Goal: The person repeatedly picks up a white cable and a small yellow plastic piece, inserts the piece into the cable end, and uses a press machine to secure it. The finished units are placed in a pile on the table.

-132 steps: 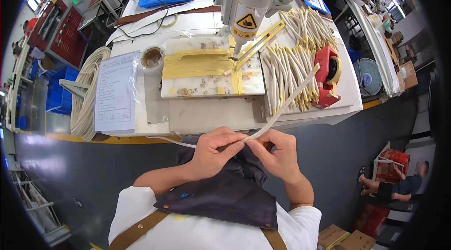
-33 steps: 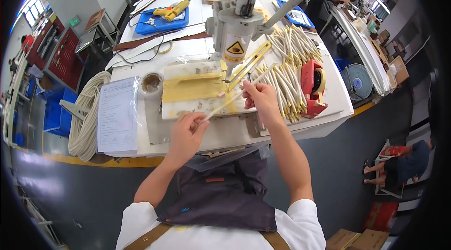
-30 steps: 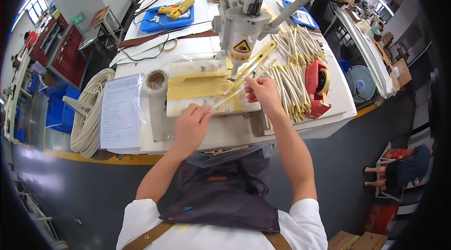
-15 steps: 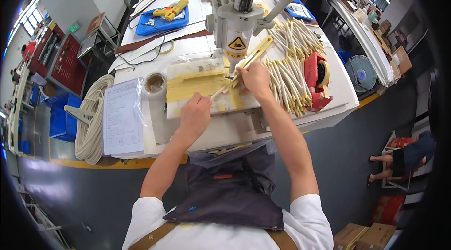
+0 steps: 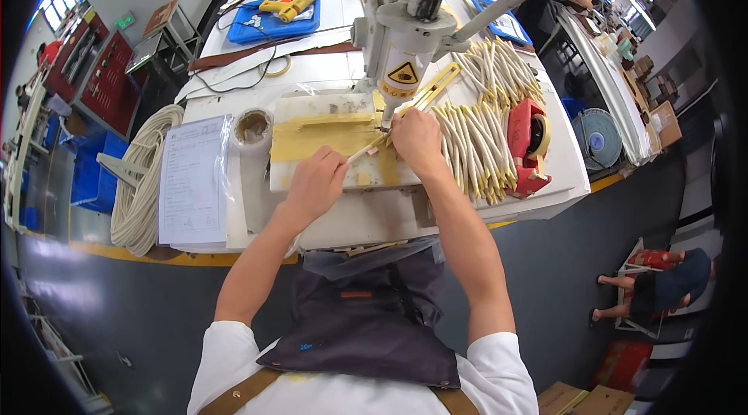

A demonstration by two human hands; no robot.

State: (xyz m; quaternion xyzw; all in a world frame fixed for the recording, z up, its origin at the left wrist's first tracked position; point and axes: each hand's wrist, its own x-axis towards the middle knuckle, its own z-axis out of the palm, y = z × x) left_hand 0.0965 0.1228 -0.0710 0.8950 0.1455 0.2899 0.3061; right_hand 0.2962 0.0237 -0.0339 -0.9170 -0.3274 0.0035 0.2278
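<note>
A short white cord piece point(image 5: 361, 154) runs slantwise up to the tip of a grey hand-lever press point(image 5: 403, 52). My left hand point(image 5: 318, 178) pinches its lower left end. Closed beside the press tip, my right hand point(image 5: 417, 139) is at the cord's upper end; its fingers hide most of that grip. Beneath both hands is a pale board point(image 5: 282, 175) covered partly with yellow tape. Just right of my right hand lie many white cord pieces point(image 5: 474, 151) with yellow ends, in two bundles. A long yellow slotted strip point(image 5: 438, 84) lies behind that hand.
A red tape dispenser point(image 5: 523, 146) stands right of the bundles. Left of the board are a tape roll point(image 5: 253, 130) and a sleeved paper sheet point(image 5: 195, 185). A blue tray point(image 5: 274, 24) with a yellow glue gun sits farther back. Coiled cord point(image 5: 144, 189) hangs beyond the table's left edge.
The whole view has shifted a little. My left hand still pinches the cord piece, and my right hand stays by the press tip. No hold has visibly changed.
</note>
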